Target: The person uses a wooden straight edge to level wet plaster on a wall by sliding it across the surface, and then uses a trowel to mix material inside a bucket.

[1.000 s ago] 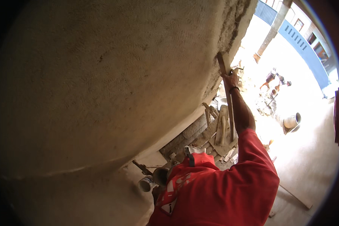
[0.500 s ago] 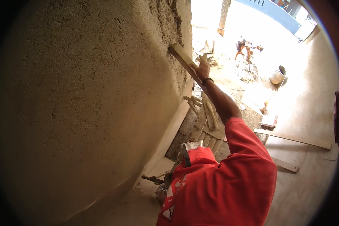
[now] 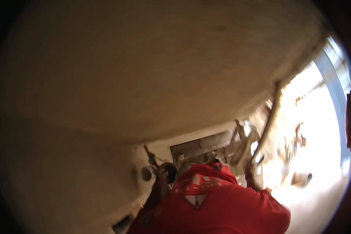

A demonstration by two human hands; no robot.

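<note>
Plaster wall (image 3: 152, 70) towers over us, brown and wide, with a rough edge by the bright outdoors. The red shirt (image 3: 222, 199) is soft and creased. The long, thin wooden board (image 3: 270, 117) slants up near that edge; it looks bent, and blur hides whether they touch. To handle it well, I'd hold it firmly away from its tip, move slowly, and keep its long side straight. A round, dark bucket (image 3: 171, 171) sits low down. Of the hands, the right hand (image 3: 250, 173) is at the board's low end, the left hand (image 3: 162, 177) by the bucket; I can't tell if either is spread or gripping.
</note>
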